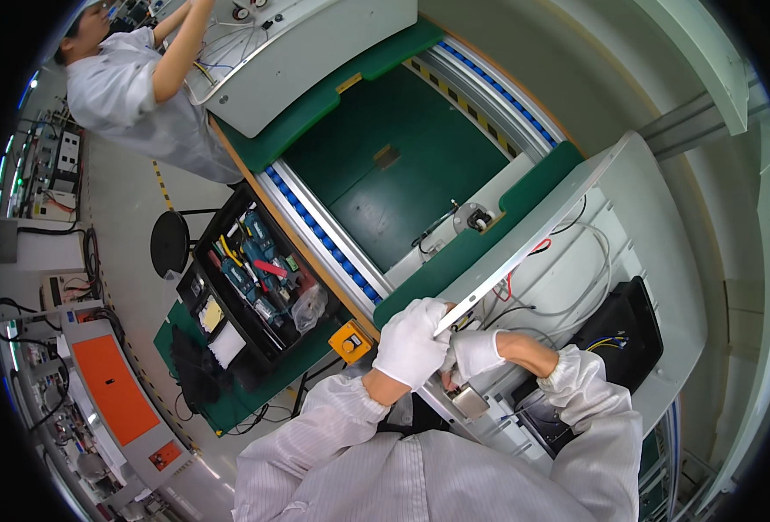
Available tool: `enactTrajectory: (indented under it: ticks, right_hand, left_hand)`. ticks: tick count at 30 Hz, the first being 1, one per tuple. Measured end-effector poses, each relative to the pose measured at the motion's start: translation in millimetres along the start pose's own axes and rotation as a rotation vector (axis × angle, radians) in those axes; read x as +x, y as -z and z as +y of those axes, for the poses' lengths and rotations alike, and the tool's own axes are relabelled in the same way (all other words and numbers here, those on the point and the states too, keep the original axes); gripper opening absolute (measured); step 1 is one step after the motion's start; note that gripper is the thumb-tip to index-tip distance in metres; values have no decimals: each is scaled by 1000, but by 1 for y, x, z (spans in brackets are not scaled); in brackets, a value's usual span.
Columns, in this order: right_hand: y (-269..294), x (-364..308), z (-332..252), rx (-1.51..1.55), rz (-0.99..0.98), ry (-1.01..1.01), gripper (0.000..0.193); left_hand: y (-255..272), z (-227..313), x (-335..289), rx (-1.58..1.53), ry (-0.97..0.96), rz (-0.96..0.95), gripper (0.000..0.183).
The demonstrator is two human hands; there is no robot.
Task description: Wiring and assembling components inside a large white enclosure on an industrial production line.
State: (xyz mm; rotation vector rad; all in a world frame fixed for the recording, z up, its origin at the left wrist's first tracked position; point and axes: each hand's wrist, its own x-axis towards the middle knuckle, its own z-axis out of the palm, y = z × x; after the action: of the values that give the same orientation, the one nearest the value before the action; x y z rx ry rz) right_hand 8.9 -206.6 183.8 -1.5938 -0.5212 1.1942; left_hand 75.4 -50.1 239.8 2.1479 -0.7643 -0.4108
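A large white equipment casing (568,228) lies open in front of me to the right, with cables and parts inside. My left hand (411,344), in a white glove with bare fingertips, is closed round the casing's near-left rim. Just right of it, my right hand (475,355), gloved too, reaches inside the casing. Its fingers are bent and pressed together, and what they hold is hidden. Below those fingers sits a small metal box (470,402). Grey and white cables (595,294) loop beyond my hands, beside a black tray-like part (622,341) with yellow and blue wires.
A black toolbox (267,291) of power drivers stands left, with an orange control box (350,342) near my left hand. Blue roller rails (320,235) flank a dark green board (394,165). Far left, another person (137,87) works at a second white casing (315,52).
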Motion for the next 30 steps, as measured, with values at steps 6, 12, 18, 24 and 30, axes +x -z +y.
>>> enactTrajectory:
  ticks: [6,12,18,24,30]
  right_hand:
    - [-2,2,6,24,-18,-10,15]
    - [-1,-3,-5,-118,63,-22,16]
    - [-5,0,-1,-182,87,23,15]
    - [-3,13,12,-97,-47,95,16]
    - [7,5,12,-39,-73,43,21]
  left_hand:
    - [-1,0,0,-11,-2,2,17]
    - [-1,0,-1,-1,-9,14,18]
    - [-1,1,-2,23,21,-27,18]
    - [-2,3,-2,59,-4,13,20]
    - [-3,2,-3,90,-40,-18,20]
